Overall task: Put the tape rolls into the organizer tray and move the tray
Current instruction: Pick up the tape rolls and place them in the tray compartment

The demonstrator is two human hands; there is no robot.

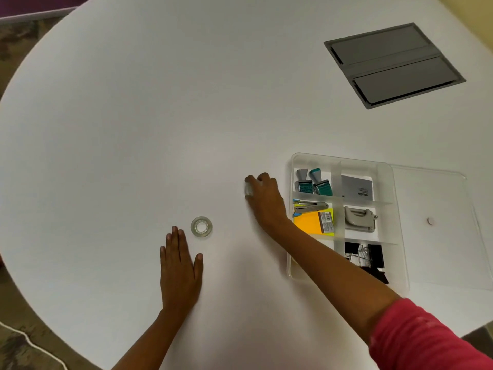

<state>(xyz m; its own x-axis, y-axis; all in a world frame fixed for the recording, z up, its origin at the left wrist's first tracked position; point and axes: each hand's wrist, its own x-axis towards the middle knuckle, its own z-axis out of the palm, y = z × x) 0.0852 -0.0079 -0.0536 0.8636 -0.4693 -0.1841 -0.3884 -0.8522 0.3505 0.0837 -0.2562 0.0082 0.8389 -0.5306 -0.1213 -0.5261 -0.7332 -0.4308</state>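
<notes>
Head view is showing the left hand (180, 265) lying flat at lower centre, fingers together and thumb out, holding nothing, just beside a clear tape roll (201, 227). Further up, the right hand (264, 194) is curling its fingers over what is probably a second tape roll (249, 190), largely hidden. Closing firmly on it and lifting it clear of the wall is looking wise before lowering it into the tray (290, 263) at right. A card (357, 186) there is reading "camlin", seemingly.
</notes>
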